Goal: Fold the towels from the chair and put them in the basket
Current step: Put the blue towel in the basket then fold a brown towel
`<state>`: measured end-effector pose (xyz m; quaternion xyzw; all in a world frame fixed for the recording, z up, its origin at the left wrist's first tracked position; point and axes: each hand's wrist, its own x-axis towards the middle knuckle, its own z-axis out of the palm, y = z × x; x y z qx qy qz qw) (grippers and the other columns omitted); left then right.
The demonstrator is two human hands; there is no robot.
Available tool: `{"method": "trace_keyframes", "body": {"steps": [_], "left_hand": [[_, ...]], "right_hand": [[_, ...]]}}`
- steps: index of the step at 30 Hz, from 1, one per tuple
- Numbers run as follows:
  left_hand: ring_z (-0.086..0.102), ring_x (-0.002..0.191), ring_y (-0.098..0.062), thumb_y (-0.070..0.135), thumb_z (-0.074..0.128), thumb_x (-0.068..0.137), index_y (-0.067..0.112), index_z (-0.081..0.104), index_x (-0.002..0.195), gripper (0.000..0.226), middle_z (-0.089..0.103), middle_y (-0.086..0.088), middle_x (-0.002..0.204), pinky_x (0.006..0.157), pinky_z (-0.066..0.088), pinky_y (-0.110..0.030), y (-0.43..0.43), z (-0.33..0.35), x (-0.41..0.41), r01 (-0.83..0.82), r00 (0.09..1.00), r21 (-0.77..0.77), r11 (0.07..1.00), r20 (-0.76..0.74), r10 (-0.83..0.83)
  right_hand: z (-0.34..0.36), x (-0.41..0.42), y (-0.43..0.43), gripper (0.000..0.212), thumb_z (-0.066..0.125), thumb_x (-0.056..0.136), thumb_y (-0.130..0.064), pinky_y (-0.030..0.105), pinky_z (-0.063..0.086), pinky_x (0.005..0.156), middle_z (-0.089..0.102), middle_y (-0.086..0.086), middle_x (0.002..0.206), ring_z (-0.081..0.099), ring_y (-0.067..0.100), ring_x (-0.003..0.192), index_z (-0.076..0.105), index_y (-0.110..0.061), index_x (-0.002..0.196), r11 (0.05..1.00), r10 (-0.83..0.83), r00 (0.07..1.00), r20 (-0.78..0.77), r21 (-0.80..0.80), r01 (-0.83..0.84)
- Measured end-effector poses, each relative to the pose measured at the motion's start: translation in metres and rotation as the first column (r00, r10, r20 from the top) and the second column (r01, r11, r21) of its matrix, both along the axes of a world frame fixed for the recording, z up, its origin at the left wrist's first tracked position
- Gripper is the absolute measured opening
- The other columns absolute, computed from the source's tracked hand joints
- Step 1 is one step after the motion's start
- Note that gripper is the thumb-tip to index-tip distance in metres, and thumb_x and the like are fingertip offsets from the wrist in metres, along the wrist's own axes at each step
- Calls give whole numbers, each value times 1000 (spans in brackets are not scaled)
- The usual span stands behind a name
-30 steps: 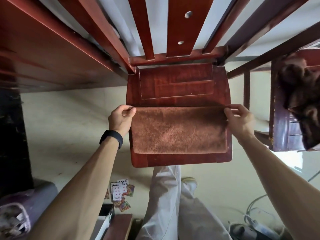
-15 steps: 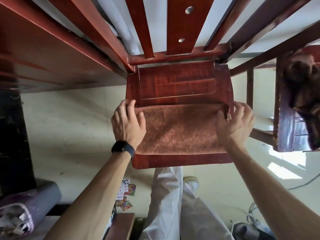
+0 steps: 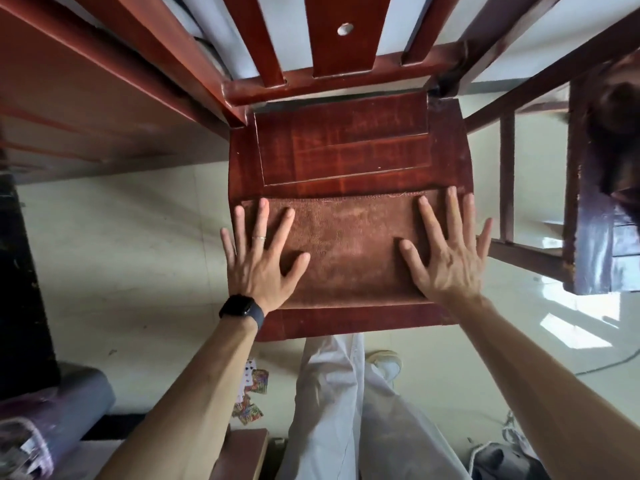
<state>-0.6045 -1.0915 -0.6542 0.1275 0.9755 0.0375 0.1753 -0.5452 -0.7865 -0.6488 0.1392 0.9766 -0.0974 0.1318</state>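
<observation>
Okay, both palms are down on the towel (image 3: 349, 247). My left hand (image 3: 258, 258) is spread flat over its left end and my right hand (image 3: 446, 261) flat over its right end, fingers (image 3: 263, 216) straight and fanned, nothing pinched or gripped. The towel is a brown folded band lying across the front half of the chair seat (image 3: 346, 147). Its far hem runs level with my fingertips and its near edge sits under the heels of my palms. There's bare wood beyond the fingertips and a strip of wood back on the wrist side.

My read on the hold: flat hands press the fold and push the wrinkles out, so the layers sit square before the next fold. The seat is doing duty as a folding board. The little fingers reach past the towel's ends, which looks like I'm pinning those ends so the band can't slide.

Counting now: one towel under my fingers, two hands on it, one chair beneath. A second chair (image 3: 588, 220) stands out beyond my right little finger with a dark heap (image 3: 620, 109) on it, maybe more towels, I can't tell. One black watch (image 3: 242, 311) behind the left palm, one ring (image 3: 258, 238) on a left finger. There's a scatter of playing cards (image 3: 254, 386) on the floor beside my left forearm, too jumbled to count. As for the basket, I can't pick one out
</observation>
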Motion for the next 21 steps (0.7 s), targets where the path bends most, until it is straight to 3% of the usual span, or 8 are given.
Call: {"method": "trace_keyframes", "body": {"steps": [4, 7, 10, 13, 15, 17, 19, 21], "left_hand": [[-1, 151, -33, 69, 37, 90, 42, 13, 154, 74, 0, 1, 166, 117, 6, -63, 6, 14, -42, 152, 988, -49, 987, -2, -152], [1, 152, -27, 61, 41, 90, 44, 13, 154, 72, -1, 0, 166, 118, 4, -62, 39, 28, -97, 340, 939, -101, 935, -5, -343], [2, 152, -26, 50, 48, 88, 45, 18, 152, 71, -1, -1, 166, 118, 3, -62, 93, 38, -142, 522, 845, -172, 836, -30, -534], [1, 152, -27, 36, 55, 87, 44, 20, 152, 74, -5, -3, 165, 118, 3, -62, 152, 46, -150, 609, 782, -203, 767, -5, -623], [2, 152, -27, 25, 55, 88, 42, 19, 153, 76, -6, -2, 165, 118, 3, -60, 177, 47, -137, 588, 803, -189, 787, 20, -595], [17, 148, -29, 15, 55, 86, 41, 26, 151, 76, 1, -2, 165, 119, 12, -57, 181, 48, -115, 485, 874, -66, 872, -11, -486], [37, 137, -30, 8, 55, 83, 36, 38, 147, 72, 12, -2, 164, 114, 30, -52, 168, 50, -81, 298, 955, 191, 935, -54, -293], [42, 133, -27, 9, 53, 81, 30, 46, 141, 64, 22, -3, 159, 107, 41, -46, 145, 49, -39, 33, 999, 402, 915, -32, -22]], "right_hand": [[21, 20, -5, 80, 39, 91, -71, 60, 9, 120, 9, 2, 168, 6, 21, 155, 20, -33, 158, 999, -46, 997, 68, 24, 45], [37, 54, -30, 85, 39, 89, -74, 58, 12, 120, 9, 3, 168, 12, 25, 154, 17, -31, 159, 976, -214, 964, 156, -10, 218], [53, 82, -69, 88, 42, 87, -73, 55, 30, 114, 13, 9, 167, 26, 31, 147, 23, -25, 158, 919, -360, 911, 202, -92, 384], [67, 89, -99, 89, 37, 87, -74, 51, 41, 107, 7, 9, 167, 28, 33, 144, 22, -24, 158, 865, -395, 866, 307, -193, 463], [74, 87, -104, 81, 42, 88, -68, 47, 44, 104, 12, 6, 165, 34, 30, 140, 26, -26, 156, 823, -414, 839, 354, -247, 511], [79, 86, -97, 62, 54, 89, -56, 44, 48, 98, 31, 3, 154, 47, 27, 129, 45, -27, 143, 760, -504, 808, 304, -288, 582], [79, 87, -81, 38, 63, 88, -44, 42, 50, 88, 48, 3, 131, 56, 30, 110, 57, -22, 119, 689, -618, 757, 214, -317, 652], [75, 88, -59, 29, 67, 87, -35, 43, 48, 86, 53, 7, 114, 55, 33, 102, 55, -17, 107, 644, -665, 720, 199, -336, 688]]}}
